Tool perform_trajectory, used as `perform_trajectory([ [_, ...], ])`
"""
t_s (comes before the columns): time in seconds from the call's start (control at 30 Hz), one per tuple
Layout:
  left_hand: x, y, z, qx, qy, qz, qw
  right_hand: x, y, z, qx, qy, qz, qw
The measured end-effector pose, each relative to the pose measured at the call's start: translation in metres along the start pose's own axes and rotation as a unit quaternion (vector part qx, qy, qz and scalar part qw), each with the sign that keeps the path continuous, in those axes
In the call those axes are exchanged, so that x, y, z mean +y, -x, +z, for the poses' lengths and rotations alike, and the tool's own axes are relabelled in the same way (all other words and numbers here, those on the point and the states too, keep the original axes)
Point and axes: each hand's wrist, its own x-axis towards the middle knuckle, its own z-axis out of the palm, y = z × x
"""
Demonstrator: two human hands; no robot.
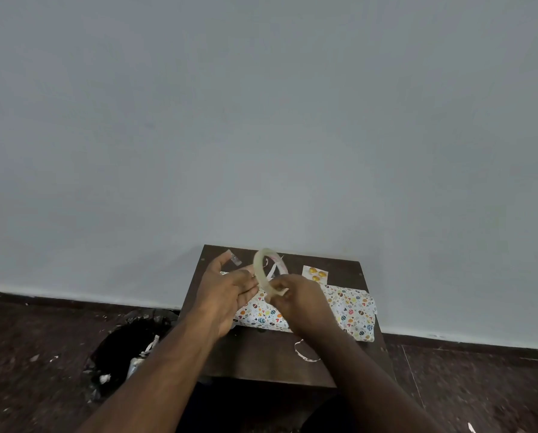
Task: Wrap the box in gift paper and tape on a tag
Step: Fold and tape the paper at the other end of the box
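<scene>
A box wrapped in white gift paper with coloured egg prints (352, 310) lies across a small dark wooden table (270, 354). Above its left half my right hand (299, 300) grips a roll of clear tape (263, 273), held upright. My left hand (227, 292) hovers beside the roll with straight fingers, and a short piece of tape (235, 260) sticks to its thumb tip. A small white tag with yellow shapes (315, 274) lies on the table behind the box.
A black rubbish bag (127, 348) holding paper scraps sits on the dark floor left of the table. A curled paper strip (305, 351) lies on the table in front of the box. A pale wall stands right behind the table.
</scene>
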Motion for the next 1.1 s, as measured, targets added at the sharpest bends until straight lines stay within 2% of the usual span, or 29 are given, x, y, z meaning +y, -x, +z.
perform_trajectory([
  [0.13, -0.003, -0.003, -0.012, 0.002, -0.035, -0.042, 0.999, 0.031, -0.005, -0.024, -0.047, 0.186, 0.016, 0.981],
  [0.23, -0.007, -0.002, -0.017, 0.003, -0.048, -0.064, 0.997, 0.046, -0.007, -0.03, -0.085, 0.255, 0.019, 0.963],
  [0.43, -0.01, 0.001, -0.026, -0.004, -0.013, -0.105, 0.994, 0.053, -0.007, -0.032, -0.13, 0.268, 0.032, 0.954],
  [0.53, -0.01, 0.002, -0.028, -0.01, 0.002, -0.121, 0.993, 0.051, -0.006, -0.032, -0.111, 0.228, 0.065, 0.965],
  [0.63, -0.009, 0.003, -0.028, -0.013, 0.013, -0.127, 0.992, 0.045, -0.008, -0.027, -0.018, 0.129, 0.066, 0.989],
  [0.7, -0.008, 0.005, -0.026, -0.02, 0.019, -0.131, 0.991, 0.032, -0.008, -0.021, 0.038, -0.017, 0.068, 0.997],
  [0.73, -0.007, 0.007, -0.025, -0.025, 0.022, -0.132, 0.991, 0.023, -0.007, -0.017, 0.04, -0.118, 0.085, 0.989],
  [0.8, -0.006, 0.01, -0.021, -0.035, 0.021, -0.132, 0.99, 0.003, -0.006, -0.004, 0.013, -0.297, 0.132, 0.946],
  [0.9, -0.004, 0.013, -0.018, -0.044, 0.008, -0.126, 0.991, -0.014, -0.006, 0.016, -0.031, -0.461, 0.19, 0.866],
  [1.0, -0.003, 0.013, -0.02, -0.048, -0.002, -0.118, 0.992, -0.02, -0.009, 0.027, -0.03, -0.544, 0.216, 0.81],
  [1.1, -0.003, 0.011, -0.022, -0.046, -0.019, -0.111, 0.993, -0.022, -0.013, 0.031, 0.005, -0.561, 0.224, 0.797],
])
